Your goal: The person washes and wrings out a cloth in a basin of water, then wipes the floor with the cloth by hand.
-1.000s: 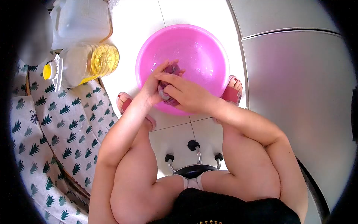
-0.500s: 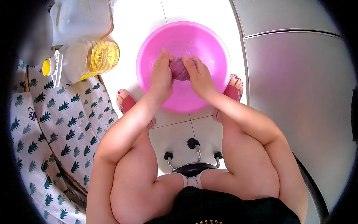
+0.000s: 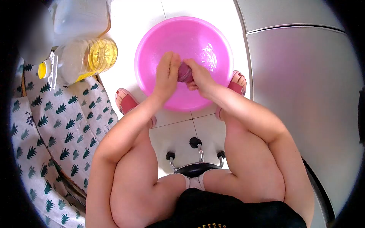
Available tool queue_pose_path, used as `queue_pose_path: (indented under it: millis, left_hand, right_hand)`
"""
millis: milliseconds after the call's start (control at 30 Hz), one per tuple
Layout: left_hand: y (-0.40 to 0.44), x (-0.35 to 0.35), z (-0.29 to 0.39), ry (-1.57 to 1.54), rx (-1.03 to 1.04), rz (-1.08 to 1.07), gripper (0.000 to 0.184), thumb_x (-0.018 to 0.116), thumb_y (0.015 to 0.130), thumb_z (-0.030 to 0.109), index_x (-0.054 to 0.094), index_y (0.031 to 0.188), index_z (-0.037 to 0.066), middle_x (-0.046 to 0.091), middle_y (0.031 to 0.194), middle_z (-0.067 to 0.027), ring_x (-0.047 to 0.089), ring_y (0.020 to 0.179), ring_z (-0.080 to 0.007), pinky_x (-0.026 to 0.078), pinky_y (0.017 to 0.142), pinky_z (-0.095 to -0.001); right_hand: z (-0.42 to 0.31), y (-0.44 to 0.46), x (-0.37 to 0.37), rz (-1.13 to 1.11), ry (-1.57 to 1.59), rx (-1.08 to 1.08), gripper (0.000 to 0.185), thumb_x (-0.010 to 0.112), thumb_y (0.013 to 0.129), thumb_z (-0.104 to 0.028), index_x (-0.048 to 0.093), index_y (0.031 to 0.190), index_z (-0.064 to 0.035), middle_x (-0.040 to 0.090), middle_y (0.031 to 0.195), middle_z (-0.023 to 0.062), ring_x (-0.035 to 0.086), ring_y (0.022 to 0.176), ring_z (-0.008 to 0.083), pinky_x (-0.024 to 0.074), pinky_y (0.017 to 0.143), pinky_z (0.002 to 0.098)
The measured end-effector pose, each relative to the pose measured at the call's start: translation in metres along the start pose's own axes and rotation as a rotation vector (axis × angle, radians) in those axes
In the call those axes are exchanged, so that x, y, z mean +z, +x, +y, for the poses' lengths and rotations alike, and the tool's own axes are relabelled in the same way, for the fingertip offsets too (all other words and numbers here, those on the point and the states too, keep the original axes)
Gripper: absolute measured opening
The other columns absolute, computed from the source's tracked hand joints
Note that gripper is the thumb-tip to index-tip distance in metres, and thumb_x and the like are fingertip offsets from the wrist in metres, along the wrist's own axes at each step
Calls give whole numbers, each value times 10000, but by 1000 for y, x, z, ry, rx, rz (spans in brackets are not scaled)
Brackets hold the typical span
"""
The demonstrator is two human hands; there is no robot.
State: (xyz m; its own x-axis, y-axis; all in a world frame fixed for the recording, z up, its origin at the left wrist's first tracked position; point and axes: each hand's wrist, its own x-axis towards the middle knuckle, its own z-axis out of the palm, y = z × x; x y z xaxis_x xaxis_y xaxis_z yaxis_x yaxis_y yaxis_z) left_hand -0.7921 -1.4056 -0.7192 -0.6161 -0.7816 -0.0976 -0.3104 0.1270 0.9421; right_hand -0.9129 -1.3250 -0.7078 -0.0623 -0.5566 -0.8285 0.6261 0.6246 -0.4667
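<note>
A balled-up, purplish cloth (image 3: 184,72) is squeezed between my two hands over a pink basin (image 3: 146,45). My left hand (image 3: 167,74) presses against the cloth's left side, its fingers pointing away from me and closed together. Around the right side of the cloth curls my right hand (image 3: 200,78), with the thumb on top. The cloth's ends are hidden in the hands. Light glints off the wet bottom of the basin.
At the left, a large oil bottle (image 3: 81,60) with a yellow cap lies on its side by a translucent jug (image 3: 81,19). Tree-patterned fabric (image 3: 68,125) hangs below. A grey cabinet-like panel (image 3: 304,83) stands right. A wheeled stool (image 3: 197,167) is beneath me.
My right hand has turned and curled further around the cloth, which shows as a tighter, smaller ball. The whole view has shifted slightly.
</note>
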Motion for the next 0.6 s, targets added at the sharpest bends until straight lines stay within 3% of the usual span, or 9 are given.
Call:
queue_pose_path:
  millis: [33,133,233,333,400,500,600]
  left_hand:
    - [1,-1,-7,-40,-46,5,297,431,1062,272,514,923,23,475,801,-61,456,746,-161,411,689,-331]
    - [5,1,-27,-166,-206,66,246,446,1056,265,541,1032,40,507,888,-57,486,829,-155,424,753,-307]
    - [7,2,-34,-362,-417,171,247,483,1038,254,518,1192,64,520,975,-49,502,920,-146,427,827,-292]
    - [11,-2,-20,-658,-600,172,372,532,1012,232,440,1340,83,524,1012,-49,513,957,-143,432,875,-296]
    - [10,-3,-8,-848,-649,130,469,563,993,213,381,1407,89,530,1003,-57,530,935,-151,442,882,-307]
    - [14,-11,-15,-935,-662,-160,569,602,968,168,325,1460,95,550,1041,-75,558,926,-164,463,867,-319]
    - [12,-13,-2,-790,-674,-162,604,632,950,150,333,1472,88,573,1142,-102,599,991,-183,497,848,-352]
  right_hand:
    - [1,2,-2,-33,-1,1,366,472,991,-422,562,1007,-67,581,791,60,515,565,138,378,470,280]
    - [0,6,-2,65,-246,-229,421,570,942,-375,542,1167,-20,600,965,118,631,807,225,523,632,397]
    - [20,31,-20,25,-744,-827,662,697,866,-253,378,1389,-4,565,1192,201,619,1072,318,526,903,436]
    - [19,9,-17,112,-1113,-889,791,765,782,-153,345,1435,-1,521,1284,256,544,1218,389,449,1035,440]
    - [24,12,-16,192,-1170,-877,792,779,737,-113,384,1418,-27,493,1274,211,533,1182,394,474,981,443]
    - [15,17,-22,221,-1268,-823,706,791,683,-69,476,1313,-36,499,1212,182,527,1148,406,494,926,452]
    - [0,20,-30,209,-1431,-884,587,805,629,-63,544,1153,-30,530,1130,172,551,1097,391,508,882,457]
